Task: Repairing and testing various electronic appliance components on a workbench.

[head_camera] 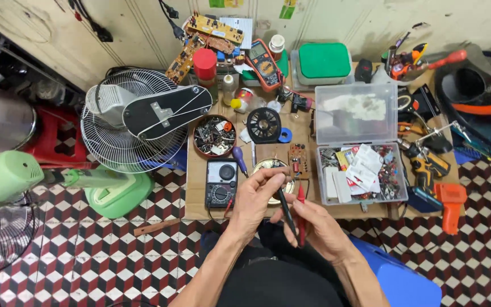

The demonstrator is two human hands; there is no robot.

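The hands [257, 199] [316, 224] sit at the near edge of the table [194, 196], hemmed by the black meter [221, 183] just to the left and the open parts box [362, 170] just to the right, with the round metal disc [268, 167] and small circuit board [298, 159] straight ahead. Farther back the way is thick with the bowl of scrap [214, 135], black fan wheel [263, 125] and bottles, leaving only narrow bare strips of table between them. The widest free room is the tiled floor [115, 256] near left, bounded farther out by the fan [137, 122] and its green base [117, 196]; near right stand the blue stool [396, 278] and orange drill [451, 202].
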